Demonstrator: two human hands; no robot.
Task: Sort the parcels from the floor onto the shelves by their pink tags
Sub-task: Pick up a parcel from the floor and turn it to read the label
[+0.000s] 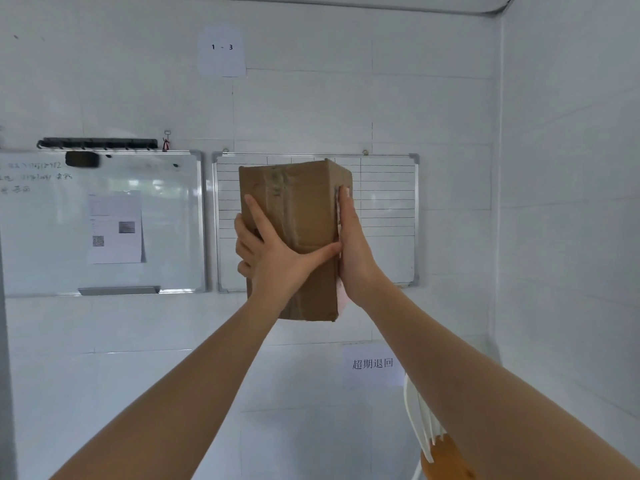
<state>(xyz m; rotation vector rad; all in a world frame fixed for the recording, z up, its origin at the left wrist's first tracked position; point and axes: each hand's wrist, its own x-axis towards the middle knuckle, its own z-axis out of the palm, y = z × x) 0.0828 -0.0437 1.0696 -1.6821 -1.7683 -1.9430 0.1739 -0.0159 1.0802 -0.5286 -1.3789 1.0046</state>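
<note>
A brown cardboard parcel (pixel 304 202), sealed with clear tape, is held upright at arm's length in front of a white wall. My left hand (pixel 273 254) wraps its near left corner, with the thumb stretched across the front face. My right hand (pixel 353 244) lies flat against the right side face. A pale label with a pink edge (pixel 341 299) shows on that right side, mostly hidden behind my right hand. No shelf and no floor are in view.
Behind the parcel hangs a ruled whiteboard (pixel 384 216); a second whiteboard (pixel 104 223) with a paper sheet is at the left. A "1 - 3" sign (pixel 221 50) is taped high on the wall. At the lower right are a printed sign (pixel 372 363) and a white chair with a wooden seat (pixel 443 455).
</note>
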